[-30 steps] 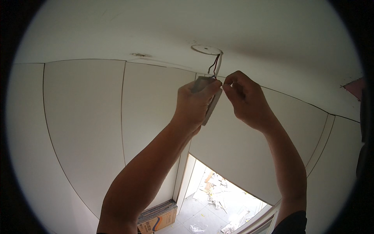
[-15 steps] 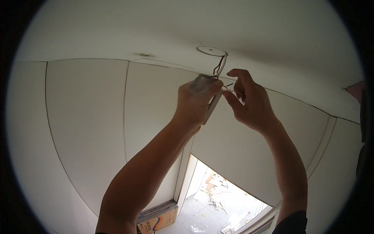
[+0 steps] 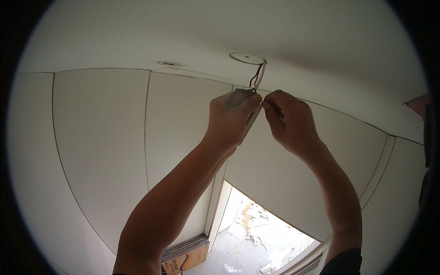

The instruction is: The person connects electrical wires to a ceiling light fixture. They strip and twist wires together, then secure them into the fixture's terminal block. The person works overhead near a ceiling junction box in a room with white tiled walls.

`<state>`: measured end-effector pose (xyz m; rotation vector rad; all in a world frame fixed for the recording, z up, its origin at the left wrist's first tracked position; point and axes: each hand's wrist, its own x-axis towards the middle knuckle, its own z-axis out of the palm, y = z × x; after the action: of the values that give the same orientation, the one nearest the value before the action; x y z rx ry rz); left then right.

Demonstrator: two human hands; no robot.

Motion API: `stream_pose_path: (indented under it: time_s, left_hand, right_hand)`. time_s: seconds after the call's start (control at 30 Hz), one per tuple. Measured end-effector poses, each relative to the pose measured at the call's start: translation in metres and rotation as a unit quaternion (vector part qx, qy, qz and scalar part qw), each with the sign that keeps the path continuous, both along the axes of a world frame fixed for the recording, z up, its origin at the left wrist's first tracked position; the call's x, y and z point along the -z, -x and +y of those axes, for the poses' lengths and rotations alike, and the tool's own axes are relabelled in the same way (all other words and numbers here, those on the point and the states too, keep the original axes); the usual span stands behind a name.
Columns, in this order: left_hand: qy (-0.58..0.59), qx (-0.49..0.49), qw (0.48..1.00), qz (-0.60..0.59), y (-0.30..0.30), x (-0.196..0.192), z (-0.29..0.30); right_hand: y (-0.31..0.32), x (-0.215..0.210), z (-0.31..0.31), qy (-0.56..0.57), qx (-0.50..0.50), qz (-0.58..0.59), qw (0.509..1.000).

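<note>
Above me, a dark wire and a white cable [image 3: 261, 75] hang from a hole at the edge of a round white plate [image 3: 248, 58] on the ceiling. My left hand [image 3: 229, 117] grips a thin pale panel [image 3: 248, 130], seen mostly edge-on. A dark part shows behind its fingers, and its thumb and forefinger pinch together where the wires come down. My right hand [image 3: 292, 117] is closed in a pinch at thin wire ends beside the left thumb; the fingers cover most of these wires.
Pale wall panels [image 3: 183, 123] with dark seams meet the ceiling. Below, a bright doorway opens on a tiled floor [image 3: 224, 247] strewn with scraps [image 3: 254, 220]. Flat cardboard boxes [image 3: 185, 259] lean by the door frame. A reddish patch [image 3: 418, 107] marks the ceiling at far right.
My right hand has come left toward the left thumb, and its spread thumb and fingers have closed on the thin wire ends. The left hand has stayed nearly in place with the panel.
</note>
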<state>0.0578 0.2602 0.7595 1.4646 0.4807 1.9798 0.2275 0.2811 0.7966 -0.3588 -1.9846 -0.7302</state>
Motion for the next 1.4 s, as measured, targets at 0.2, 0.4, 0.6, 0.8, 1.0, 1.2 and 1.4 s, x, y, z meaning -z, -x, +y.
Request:
stream_pose_path:
  time_s: [0.2, 0.4, 0.6, 0.8, 1.0, 1.2, 1.4]
  left_hand:
    - [-0.033, -0.015, 0.999, 0.016, -0.006, 0.002, 0.008]
    - [-0.002, -0.02, 1.0, 0.023, -0.004, 0.001, 0.006]
    - [0.016, -0.006, 1.0, 0.01, -0.001, -0.001, -0.003]
    - [0.023, -0.006, 1.0, -0.004, -0.005, -0.002, -0.011]
    - [0.011, 0.005, 1.0, -0.002, -0.005, -0.003, -0.009]
    - [0.009, 0.005, 1.0, 0.017, -0.002, -0.003, -0.008]
    - [0.011, 0.001, 0.999, 0.035, 0.003, -0.003, -0.006]
  right_hand:
    - [-0.006, -0.01, -0.022, 0.253, -0.026, 0.004, 0.967]
    - [-0.009, -0.016, -0.034, 0.323, 0.046, -0.035, 0.944]
    - [-0.013, -0.008, -0.022, 0.188, -0.001, -0.003, 0.982]
    - [-0.012, -0.008, -0.036, 0.167, 0.101, -0.019, 0.981]
    - [-0.016, -0.01, -0.013, 0.26, -0.117, 0.022, 0.958]
    - [-0.014, -0.02, -0.011, 0.346, -0.117, -0.019, 0.931]
    - [-0.011, -0.025, -0.018, 0.369, -0.071, -0.034, 0.926]
